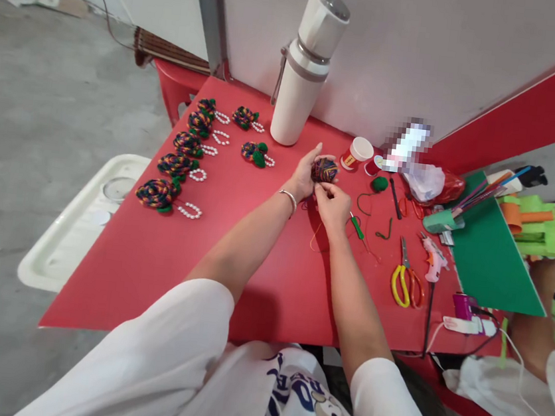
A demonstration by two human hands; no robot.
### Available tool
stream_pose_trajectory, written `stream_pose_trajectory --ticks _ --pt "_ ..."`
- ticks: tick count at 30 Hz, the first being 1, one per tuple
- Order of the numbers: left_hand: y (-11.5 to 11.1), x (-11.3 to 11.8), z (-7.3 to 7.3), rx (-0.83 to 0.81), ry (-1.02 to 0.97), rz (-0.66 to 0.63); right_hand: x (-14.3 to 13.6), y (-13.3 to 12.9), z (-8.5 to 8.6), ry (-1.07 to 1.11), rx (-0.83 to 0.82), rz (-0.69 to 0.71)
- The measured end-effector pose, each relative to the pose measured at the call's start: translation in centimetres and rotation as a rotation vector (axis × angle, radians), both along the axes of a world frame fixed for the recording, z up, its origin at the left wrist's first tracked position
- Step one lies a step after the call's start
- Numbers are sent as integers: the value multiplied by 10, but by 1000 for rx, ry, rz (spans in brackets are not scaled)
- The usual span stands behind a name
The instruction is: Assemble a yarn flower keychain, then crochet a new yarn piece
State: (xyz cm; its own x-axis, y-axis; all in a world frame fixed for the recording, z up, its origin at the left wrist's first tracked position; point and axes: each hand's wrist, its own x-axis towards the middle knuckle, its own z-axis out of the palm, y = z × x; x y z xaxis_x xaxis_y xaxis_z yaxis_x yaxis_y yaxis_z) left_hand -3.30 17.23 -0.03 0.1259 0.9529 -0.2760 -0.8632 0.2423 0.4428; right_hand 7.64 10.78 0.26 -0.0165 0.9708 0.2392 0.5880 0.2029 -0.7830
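My left hand (pixel 305 174) is closed round a small ball of multicoloured yarn (pixel 324 170), its thumb pointing up. At the ball's lower edge, the fingers of my right hand (pixel 334 204) are pinched together on the yarn; the exact strand is too small to make out. Thin loose yarn trails onto the table below. Just right of that hand lies a green-handled tool (pixel 356 226), perhaps a crochet hook. A dark green yarn ball (pixel 380 184) sits beyond it with a strand running off.
Multicoloured knitted pieces with pearl loops (pixel 176 165) line the red table (pixel 235 230) at left. A white flask (pixel 297 97) stands behind. Rightward are a paper cup (pixel 357 153), yellow-handled pliers (pixel 401 285), a pink glue gun (pixel 434 259), a power strip (pixel 462 324) and another person's arm.
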Motion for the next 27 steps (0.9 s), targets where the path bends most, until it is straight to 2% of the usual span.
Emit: stream_pose_trajectory --ticks 4,9,11,13,17,20,23,27 --pt "1 -1 -1 10 -42 -33 10 10 -6 262 -10 9" --pt "0 -4 0 -11 -38 -67 38 22 -3 614 -94 -44" --pt "-2 -3 2 -20 -12 -60 43 22 -2 617 -107 -62" --pt "-3 -2 3 -24 21 -48 41 19 -4 521 -114 -54" --pt "-6 5 6 4 71 -19 21 9 -9 325 -68 48" --pt "-8 8 6 25 79 -20 11 8 -13 268 -29 92" --pt "-8 7 7 28 94 -32 14 12 -15 342 -84 76" --pt "-9 2 6 0 88 -50 31 20 -17 619 -225 -21"
